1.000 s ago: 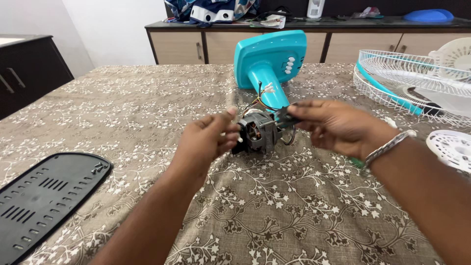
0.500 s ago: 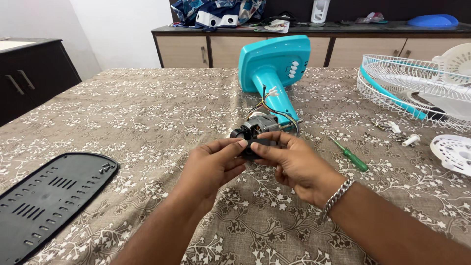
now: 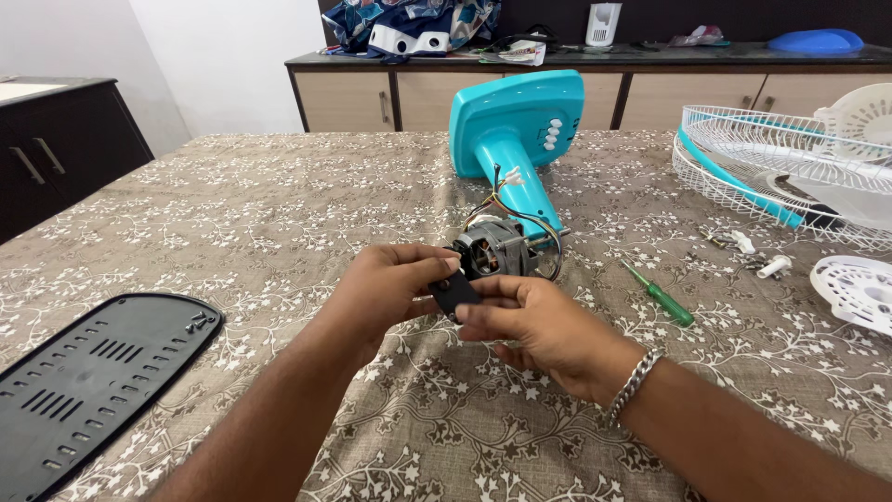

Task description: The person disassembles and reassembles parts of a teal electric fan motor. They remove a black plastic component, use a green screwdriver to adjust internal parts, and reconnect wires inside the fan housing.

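A turquoise fan stand [image 3: 517,119] lies on its side on the patterned tablecloth, with coloured wires running to a bare grey fan motor [image 3: 495,251] in front of it. My left hand [image 3: 395,284] and my right hand [image 3: 534,321] meet just in front of the motor. Together they pinch a small flat black part [image 3: 452,293] between fingertips, touching or very near the motor's near end. A metal bracelet sits on my right wrist.
A green screwdriver [image 3: 662,296] lies right of the motor, with small white pieces [image 3: 771,268] beyond. White wire fan guards [image 3: 785,167] and a white round part [image 3: 859,290] lie at right. A black vented panel [image 3: 88,376] is at lower left. A sideboard [image 3: 595,88] stands behind.
My right hand has come in from the right of the motor to its front. Both hands now hold the small black part lower and nearer to me.
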